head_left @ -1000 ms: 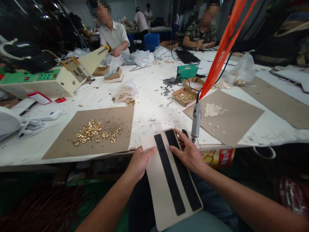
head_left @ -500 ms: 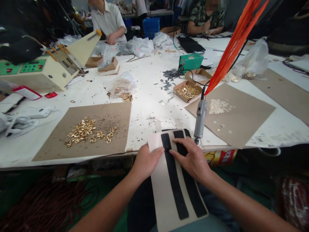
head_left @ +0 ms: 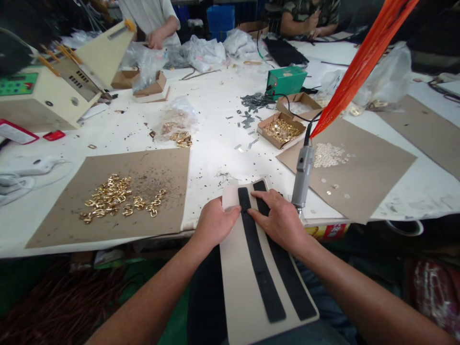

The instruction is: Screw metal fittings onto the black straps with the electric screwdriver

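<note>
Gripping beige panel [head_left: 239,282] at left edge with left hand [head_left: 217,223], laying right hand [head_left: 282,220] across right black strip [head_left: 293,282], with thumb and forefinger parted, grip beneath hard to tell.

Most fingers of the left hand [head_left: 214,224] are hidden beneath the pale panel [head_left: 237,282]; the left edge crops the cream machine [head_left: 39,108].

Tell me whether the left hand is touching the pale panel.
Touching: the head view shows the left hand gripping the pale panel at its left edge, thumb on its face.
</note>
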Action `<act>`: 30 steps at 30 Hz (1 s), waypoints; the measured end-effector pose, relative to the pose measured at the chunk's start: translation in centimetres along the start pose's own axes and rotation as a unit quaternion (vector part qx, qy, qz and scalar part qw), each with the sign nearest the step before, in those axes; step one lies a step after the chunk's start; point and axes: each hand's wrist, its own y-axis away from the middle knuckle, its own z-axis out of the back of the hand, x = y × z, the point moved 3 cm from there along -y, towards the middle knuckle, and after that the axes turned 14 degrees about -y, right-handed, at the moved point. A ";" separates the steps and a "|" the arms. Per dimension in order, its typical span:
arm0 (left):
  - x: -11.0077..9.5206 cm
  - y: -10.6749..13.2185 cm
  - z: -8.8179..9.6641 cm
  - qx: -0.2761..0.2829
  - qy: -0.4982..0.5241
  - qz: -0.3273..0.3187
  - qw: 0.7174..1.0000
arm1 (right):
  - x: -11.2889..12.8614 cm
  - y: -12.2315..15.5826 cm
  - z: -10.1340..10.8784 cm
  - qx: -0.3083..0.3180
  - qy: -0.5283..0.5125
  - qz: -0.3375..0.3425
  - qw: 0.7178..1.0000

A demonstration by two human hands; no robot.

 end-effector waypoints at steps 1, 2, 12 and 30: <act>0.0 -0.1 -0.1 0.003 0.004 0.002 1.000 | 0.0 -0.1 0.0 0.002 0.001 0.000 1.000; 0.0 -0.2 -0.2 0.006 0.005 0.004 1.000 | 0.0 -0.2 -0.1 0.003 0.002 0.001 1.000; 0.3 -0.9 -0.3 0.007 0.026 -0.007 1.000 | 0.0 -0.8 -0.1 0.017 0.006 -0.026 0.999; 1.2 -1.3 -0.4 0.042 0.064 0.030 0.997 | -0.3 -0.9 -0.1 0.005 -0.003 -0.015 1.000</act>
